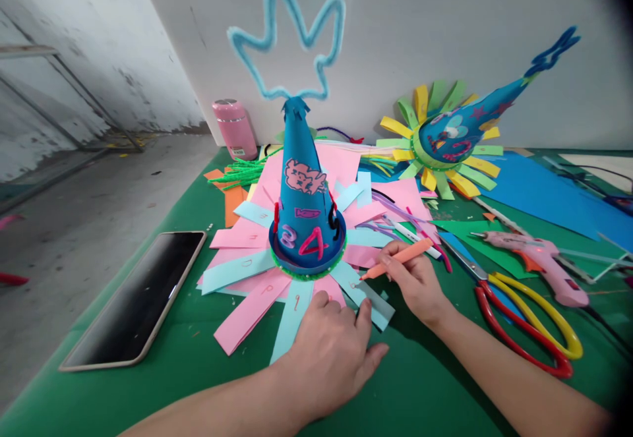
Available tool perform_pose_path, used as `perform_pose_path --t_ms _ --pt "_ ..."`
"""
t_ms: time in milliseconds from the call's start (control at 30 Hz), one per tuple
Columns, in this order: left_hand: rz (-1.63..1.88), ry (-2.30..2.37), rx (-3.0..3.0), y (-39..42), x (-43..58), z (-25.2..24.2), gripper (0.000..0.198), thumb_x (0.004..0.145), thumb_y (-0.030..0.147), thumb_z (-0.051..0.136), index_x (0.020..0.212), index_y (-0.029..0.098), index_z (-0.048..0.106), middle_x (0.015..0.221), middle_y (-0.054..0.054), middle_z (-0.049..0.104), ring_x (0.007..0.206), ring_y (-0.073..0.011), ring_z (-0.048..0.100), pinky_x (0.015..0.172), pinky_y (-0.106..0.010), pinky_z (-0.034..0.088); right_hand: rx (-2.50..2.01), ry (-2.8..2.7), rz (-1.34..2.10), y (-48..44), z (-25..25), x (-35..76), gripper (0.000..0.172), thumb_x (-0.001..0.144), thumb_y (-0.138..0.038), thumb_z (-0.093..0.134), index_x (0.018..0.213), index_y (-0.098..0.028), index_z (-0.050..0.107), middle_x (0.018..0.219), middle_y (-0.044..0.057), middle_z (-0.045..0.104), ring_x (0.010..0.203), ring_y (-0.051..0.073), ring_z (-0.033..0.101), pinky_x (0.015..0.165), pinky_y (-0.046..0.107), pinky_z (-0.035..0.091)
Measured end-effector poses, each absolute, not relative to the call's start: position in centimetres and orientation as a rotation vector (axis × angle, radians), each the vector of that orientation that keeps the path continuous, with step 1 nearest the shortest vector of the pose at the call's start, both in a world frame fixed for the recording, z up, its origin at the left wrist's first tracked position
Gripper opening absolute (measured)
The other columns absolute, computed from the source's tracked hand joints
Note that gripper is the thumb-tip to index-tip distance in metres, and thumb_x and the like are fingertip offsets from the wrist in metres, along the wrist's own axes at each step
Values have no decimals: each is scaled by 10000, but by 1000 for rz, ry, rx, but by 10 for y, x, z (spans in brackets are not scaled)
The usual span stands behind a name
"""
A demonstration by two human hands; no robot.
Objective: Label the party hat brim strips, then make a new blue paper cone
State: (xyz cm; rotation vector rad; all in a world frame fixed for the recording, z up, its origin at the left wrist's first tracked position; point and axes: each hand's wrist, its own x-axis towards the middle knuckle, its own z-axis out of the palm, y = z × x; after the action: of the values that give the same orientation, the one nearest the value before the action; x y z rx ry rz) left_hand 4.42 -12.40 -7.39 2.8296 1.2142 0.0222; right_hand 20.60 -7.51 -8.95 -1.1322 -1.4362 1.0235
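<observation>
A blue paper cone hat [305,213] stands upright, with a light blue pipe-cleaner crown [297,28] at its tip. Pink and light blue paper strips, several with small letters, fan out around its base. My right hand [415,285] grips an orange marker [400,259], its tip at a light blue strip [363,292] on the hat's right front. My left hand [336,351] rests palm down over the front strips, thumb and forefinger apart, holding nothing; part of a pink strip is hidden beneath it.
Scissors [524,318] and a pink glue gun [539,259] lie at the right. A phone [138,298] lies at the left. Behind are a pink bottle [235,128], green pipe cleaners [242,172] and a second decorated hat [455,137]. Blue paper [544,193] spreads over the green table [198,384].
</observation>
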Motion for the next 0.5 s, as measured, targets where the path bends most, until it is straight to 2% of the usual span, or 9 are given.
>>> perform_pose_path --t_ms 100,200,400,500 --pt "42 1217 2837 -124 45 -74 509 843 432 324 1173 88 502 691 -125 641 657 -270 586 624 -429 407 -1076 -1261 1097 -71 -94 208 194 803 -321 505 666 -184 506 528 -52 387 460 78 338 428 217 262" --pt "61 1210 2842 -123 45 -74 500 841 423 337 1169 84 505 680 -119 643 645 -264 588 618 -423 411 -1018 -1195 1079 -69 -95 208 160 823 -326 473 737 -196 509 520 -62 356 445 73 319 429 218 263" --pt "159 1225 2906 -124 44 -78 475 825 428 373 1122 98 541 638 -98 635 604 -250 579 626 -426 409 -1001 -1260 842 -75 -89 207 116 828 -296 482 835 -200 546 587 -40 438 473 75 394 448 215 346" --pt "330 1176 2957 -124 41 -79 433 826 406 380 1073 101 562 625 -83 623 569 -222 551 604 -396 395 -1006 -1320 746 -78 -88 208 106 828 -272 486 880 -215 559 720 -9 526 544 87 462 487 224 392"
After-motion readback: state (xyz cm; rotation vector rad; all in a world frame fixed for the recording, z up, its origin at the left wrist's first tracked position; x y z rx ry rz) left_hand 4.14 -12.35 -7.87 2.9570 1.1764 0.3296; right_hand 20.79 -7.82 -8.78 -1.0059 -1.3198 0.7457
